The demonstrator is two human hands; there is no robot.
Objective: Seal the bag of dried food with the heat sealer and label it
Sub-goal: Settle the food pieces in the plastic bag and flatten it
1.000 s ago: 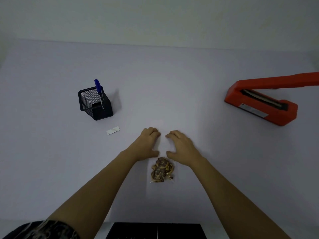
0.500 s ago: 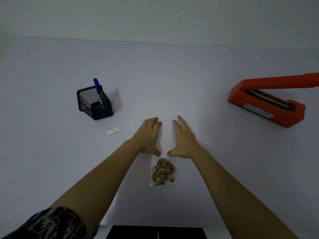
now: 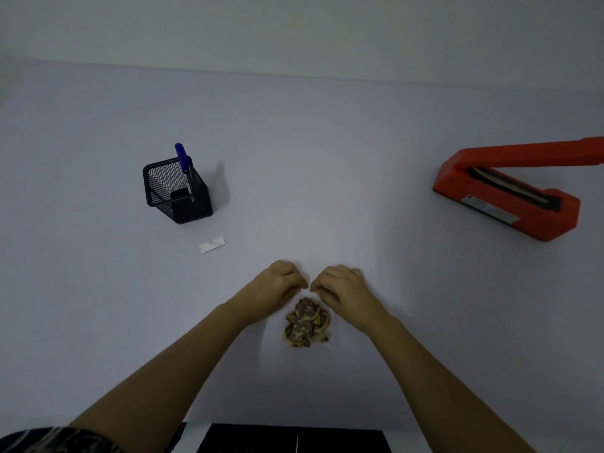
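Observation:
A clear bag of dried food (image 3: 305,323) lies flat on the white table, its brown contents bunched at the near end. My left hand (image 3: 277,284) and my right hand (image 3: 343,286) rest side by side on the bag's far, empty part. Their fingers are curled in and the fingertips almost meet over the thin plastic, which barely shows. The red heat sealer (image 3: 510,204) stands at the far right with its arm raised. A small white label (image 3: 212,245) lies to the left of my hands.
A black mesh pen holder (image 3: 176,194) with a blue pen (image 3: 183,161) stands at the left, beyond the label. A dark flat object (image 3: 294,439) sits at the table's near edge. A plain wall bounds the far side.
My fingers lay stretched flat over the bag half a second ago; now both hands have pulled back towards me and curled in on it. The bag has barely shifted.

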